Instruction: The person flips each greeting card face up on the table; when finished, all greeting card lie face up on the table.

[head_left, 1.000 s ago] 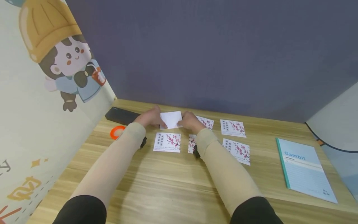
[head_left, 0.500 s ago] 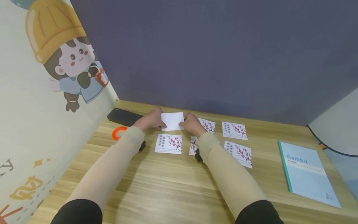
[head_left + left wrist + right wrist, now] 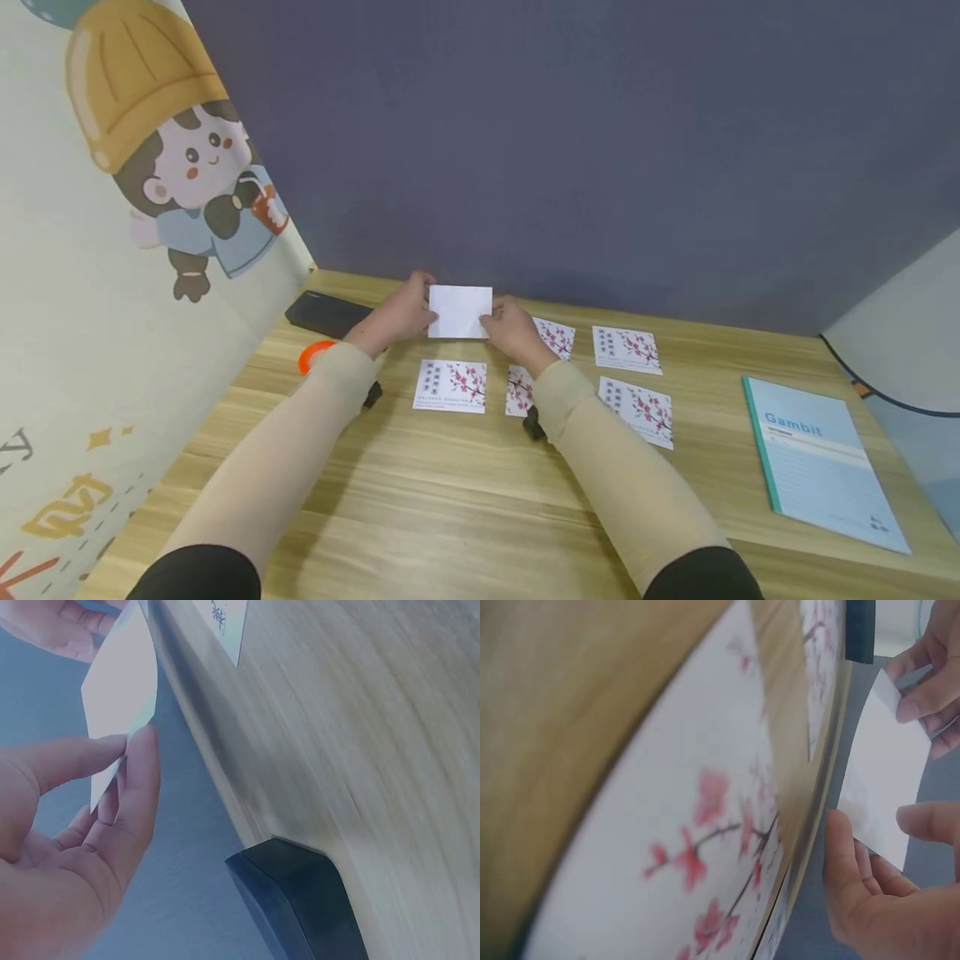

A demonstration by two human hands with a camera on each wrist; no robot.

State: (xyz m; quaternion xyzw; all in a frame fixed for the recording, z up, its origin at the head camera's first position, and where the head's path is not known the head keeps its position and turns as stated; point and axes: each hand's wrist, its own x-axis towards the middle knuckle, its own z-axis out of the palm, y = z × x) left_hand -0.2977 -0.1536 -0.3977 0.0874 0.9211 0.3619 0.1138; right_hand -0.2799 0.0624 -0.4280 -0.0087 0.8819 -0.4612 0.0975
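Both hands hold up a white card (image 3: pixel 459 310) with its blank side toward the head camera. My left hand (image 3: pixel 396 318) pinches its left edge between thumb and fingers, as the left wrist view also shows. At the opposite edge, the right hand (image 3: pixel 516 332) grips the card, thumb on the near face and fingers behind. Below the held card lies a printed card (image 3: pixel 450 386) with pink blossoms and dark characters. Another blossom card (image 3: pixel 519 390) is partly covered by the right forearm, and a further card (image 3: pixel 557 337) shows beside the right hand.
Two more blossom cards, an upper one (image 3: pixel 627 348) and a lower one (image 3: pixel 637 410), lie to the right. A black box (image 3: pixel 330 313) and an orange roll (image 3: pixel 313 357) sit at the left. A blue notebook (image 3: pixel 825 458) lies at far right. A dark partition (image 3: pixel 570 150) stands behind.
Both hands have raised the white card slightly, and it now stands more upright toward the head camera. The cards on the table have stayed put.
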